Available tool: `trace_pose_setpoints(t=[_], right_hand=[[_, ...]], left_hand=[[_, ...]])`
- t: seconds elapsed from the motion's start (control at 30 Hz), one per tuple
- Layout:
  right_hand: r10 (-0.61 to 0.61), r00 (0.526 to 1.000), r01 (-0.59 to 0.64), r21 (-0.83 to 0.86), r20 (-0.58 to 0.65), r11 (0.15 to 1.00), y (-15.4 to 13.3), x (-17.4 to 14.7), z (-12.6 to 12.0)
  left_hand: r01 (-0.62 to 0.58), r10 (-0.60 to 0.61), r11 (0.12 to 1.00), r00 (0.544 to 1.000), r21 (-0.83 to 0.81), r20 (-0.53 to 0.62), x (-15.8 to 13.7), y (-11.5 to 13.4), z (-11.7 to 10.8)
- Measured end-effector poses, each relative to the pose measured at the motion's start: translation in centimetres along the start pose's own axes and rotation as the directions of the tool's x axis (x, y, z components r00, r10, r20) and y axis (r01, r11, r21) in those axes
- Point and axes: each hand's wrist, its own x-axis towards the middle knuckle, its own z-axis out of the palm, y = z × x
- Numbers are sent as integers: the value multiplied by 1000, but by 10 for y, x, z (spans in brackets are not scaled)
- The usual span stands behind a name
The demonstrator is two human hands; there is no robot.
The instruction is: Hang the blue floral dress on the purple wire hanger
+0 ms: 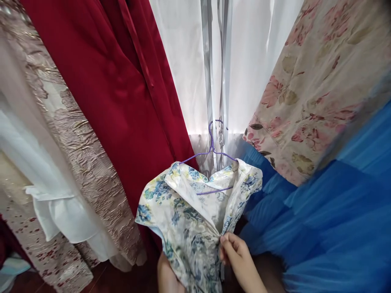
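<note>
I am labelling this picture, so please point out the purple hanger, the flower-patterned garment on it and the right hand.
Purple hanger [211, 149], head view: where its shoulder wires meet the hook.
Flower-patterned garment [191, 226], head view: its front panel.
Right hand [235, 250], head view: the middle of the hand.

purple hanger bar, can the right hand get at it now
Likely yes: the open neckline leaves the hanger bar exposed above the right hand, though its grip on the floral garment may need releasing.

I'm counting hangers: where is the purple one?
In the head view, just right of centre: the purple hanger sits in the neck of the blue-flowered garment, its hook rising between the red fabric and the pink-flowered fabric.
</note>
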Motion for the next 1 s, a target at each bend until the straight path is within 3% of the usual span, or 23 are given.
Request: trace_pose_setpoints(t=[0.1,0.13,0.17,0.23,0.3,0.4,0.57,0.73,0.83,0.93,1.0], right_hand=[[48,999,-48,-1,-1,999,-5,-7,-12],[55,998,-55,-2,-12,998,-8,-10,-13],[64,998,-65,-4,-19,998,-11,-12,-14],[72,997,-72,-10,-15,997,-17,-16,-10],[53,999,-53,-8,-6,999,-22,-19,-4],[46,999,-46,22,-10,999,-28,-19,0],[41,998,-33,154,-50,987,-60,5,-9],[-134,986,151,174,-102,973,-137,59,-1],[-217,968,239,200,-126,950,-179,86,8],[-253,955,285,239,-157,928,-199,95,13],[-265,950,299,240,-164,924,-202,93,15]], left_hand=[[-11,-34,990,951,-142,-307,-15,-3,0],[-32,-28,985,941,-172,-338,-22,-1,5],[-57,0,982,953,-179,-302,-30,1,13],[-91,85,986,995,-141,-47,-47,8,33],[-66,88,990,980,-127,176,-59,12,53],[5,40,986,965,-168,261,-65,10,71],[-187,236,968,912,-170,336,-57,-2,70],[-345,301,938,791,-17,532,-36,7,51],[-508,311,853,678,119,666,-17,24,34],[-598,256,787,538,150,803,-3,37,24],[-571,252,816,491,89,834,8,46,24]])
